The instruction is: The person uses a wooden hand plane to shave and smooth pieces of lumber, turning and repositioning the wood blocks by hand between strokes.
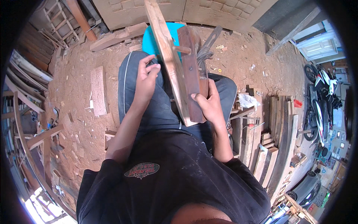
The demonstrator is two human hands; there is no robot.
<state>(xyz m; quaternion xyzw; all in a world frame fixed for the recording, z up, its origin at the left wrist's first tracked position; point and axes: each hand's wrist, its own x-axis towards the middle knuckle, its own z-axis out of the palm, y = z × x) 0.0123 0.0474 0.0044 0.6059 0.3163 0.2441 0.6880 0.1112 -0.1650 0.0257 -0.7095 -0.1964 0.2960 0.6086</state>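
A long pale plank [166,46] slants between my knees, its near end close to my lap. Along its right side lies a dark reddish-brown wooden hand plane [192,80] with a short round crosswise handle [182,49]. My right hand [210,104] is closed on the near part of the plane, thumb on top and fingers round its right side. Left of the plank, above my thigh, my left hand [146,78] is raised with its fingers bent and apart, holding nothing. Whether the plane and the plank touch along their whole length, I cannot tell.
A turquoise plastic seat or stool [149,41] shows beyond the plank. A flat board [98,91] lies on the littered dirt floor at left. Stacked timber [278,127] stands at right, near a motorcycle [320,99]. A thick beam [117,37] lies along the far wall.
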